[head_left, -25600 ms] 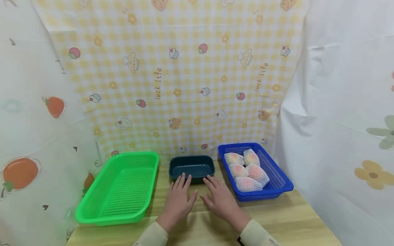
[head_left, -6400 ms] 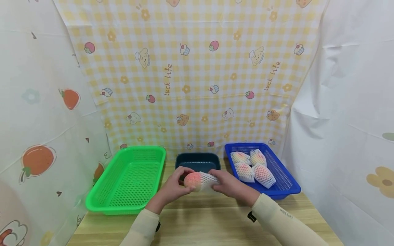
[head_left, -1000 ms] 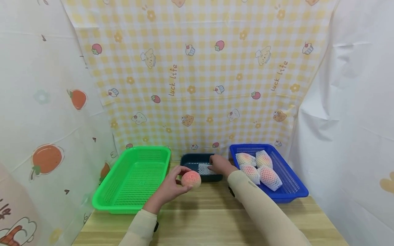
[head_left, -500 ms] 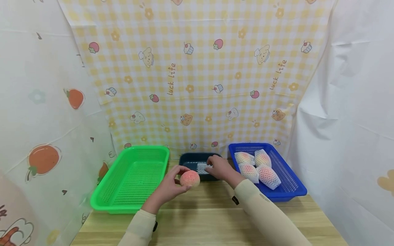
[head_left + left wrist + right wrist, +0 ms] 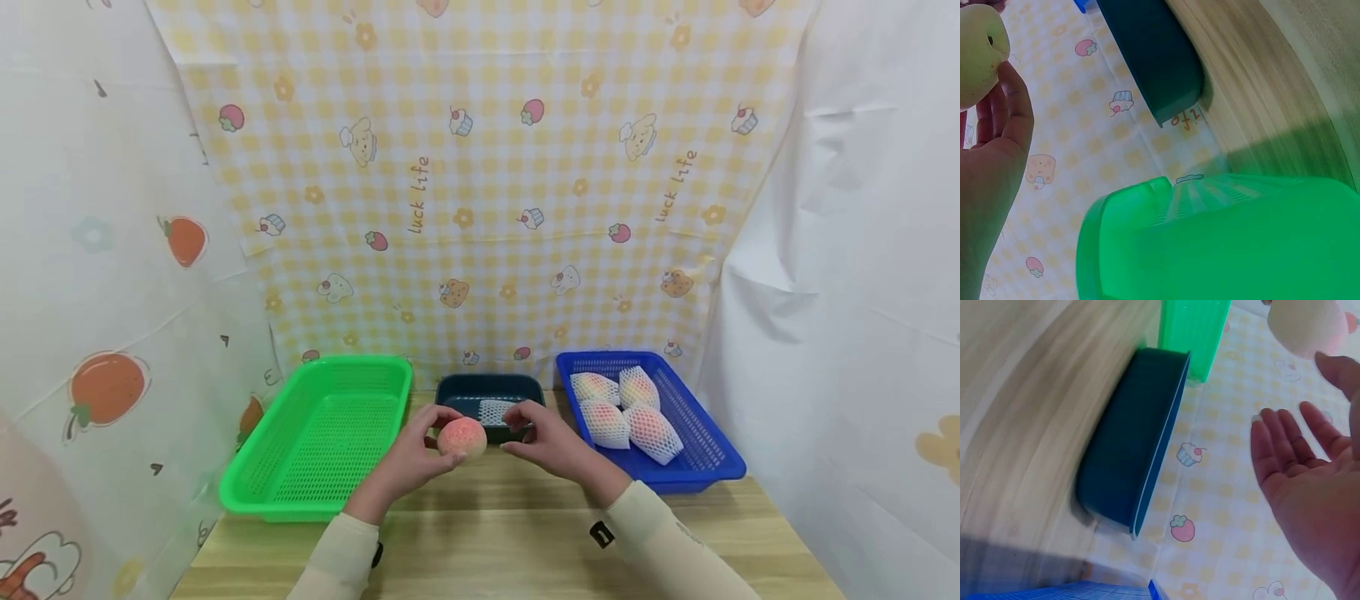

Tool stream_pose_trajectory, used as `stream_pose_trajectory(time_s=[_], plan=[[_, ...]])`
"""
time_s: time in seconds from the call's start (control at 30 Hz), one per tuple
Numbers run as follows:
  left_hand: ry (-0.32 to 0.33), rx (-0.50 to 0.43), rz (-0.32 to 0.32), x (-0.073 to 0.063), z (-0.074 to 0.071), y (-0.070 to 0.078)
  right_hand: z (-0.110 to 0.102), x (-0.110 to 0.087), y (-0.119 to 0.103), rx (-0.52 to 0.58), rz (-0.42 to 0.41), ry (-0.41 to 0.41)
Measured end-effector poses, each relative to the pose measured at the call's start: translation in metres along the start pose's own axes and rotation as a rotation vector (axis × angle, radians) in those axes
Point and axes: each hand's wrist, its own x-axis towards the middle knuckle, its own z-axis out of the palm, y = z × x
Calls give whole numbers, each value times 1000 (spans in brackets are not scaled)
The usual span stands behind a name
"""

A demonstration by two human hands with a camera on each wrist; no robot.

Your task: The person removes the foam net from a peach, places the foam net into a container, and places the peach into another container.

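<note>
A bare peach (image 5: 462, 437), pink on top and pale below, is gripped in my left hand (image 5: 420, 450) above the table, in front of the dark box. In the left wrist view the thumb and fingers curl round the peach (image 5: 982, 56). My right hand (image 5: 551, 446) is just right of the peach, holding nothing, with fingers relaxed and apart; the right wrist view shows its bare palm (image 5: 1316, 487). Behind the hands stands the dark green box (image 5: 457, 387), a white foam net (image 5: 492, 412) lying in it, partly hidden by the right hand.
At left sits a green basket (image 5: 240, 487) of perforated plastic. On the right a blue basket (image 5: 720, 450) holds several peaches (image 5: 654, 432) in white foam nets. A wooden table (image 5: 495, 550) lies underneath, with a checked cloth (image 5: 480, 167) hanging behind.
Earlier both hands held a netted peach; its net now lies in the dark box. Over the last second my right hand has drawn back from the box toward the peach, while my left has stayed nearly still.
</note>
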Motion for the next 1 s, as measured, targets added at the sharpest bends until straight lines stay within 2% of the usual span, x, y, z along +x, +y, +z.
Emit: stream_pose_trajectory(time_s=[0.13, 0.27, 0.67, 0.83, 1.0], plan=[[-8, 8, 5, -2, 2, 0, -1, -8, -5, 67, -39, 1], [-12, 16, 6, -3, 3, -1, -3, -12, -9, 109, -38, 3], [-18, 45, 31, -3, 2, 2, -4, -11, -7, 127, -65, -9], [-42, 86, 67, -2, -7, 10, -2, -12, -6, 127, -84, -14], [-54, 97, 89, -1, -25, 20, -2, -13, -7, 128, -84, -25]])
